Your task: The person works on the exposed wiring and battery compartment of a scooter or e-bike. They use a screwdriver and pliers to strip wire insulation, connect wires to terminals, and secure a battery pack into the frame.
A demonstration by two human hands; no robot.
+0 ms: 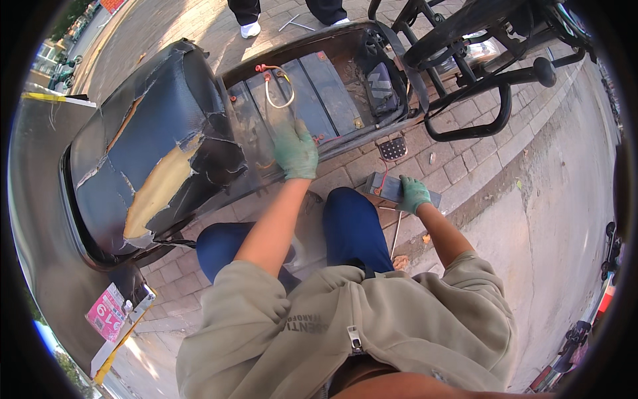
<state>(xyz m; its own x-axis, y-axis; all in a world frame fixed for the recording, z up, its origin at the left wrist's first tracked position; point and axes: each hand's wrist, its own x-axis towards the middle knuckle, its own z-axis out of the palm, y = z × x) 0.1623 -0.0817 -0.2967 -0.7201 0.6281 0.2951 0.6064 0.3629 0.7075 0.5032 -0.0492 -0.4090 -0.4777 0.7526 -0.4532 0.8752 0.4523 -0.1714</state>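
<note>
My left hand (294, 153), in a green glove, reaches over the near side of a long open battery compartment (359, 141). Its fingertips are smeared against the dark batteries (319, 86), so I cannot make out their grip. Just beyond them a pale wire loop (290, 100) with red ends arches over the batteries. Lower right, my gloved right hand (415, 194) is closed over the top of a separate grey battery (384, 189) on the paving. A red lead (381, 181) is attached to that battery's left end.
A torn black seat (153, 126) is left of the compartment. Black frame tubing with a curved bar (472, 133) stands at right. A studded pedal (393, 148) and a metal rod (397, 236) are nearby. Beyond lies a T-shaped tool (296, 24), near a person's white shoe (250, 30).
</note>
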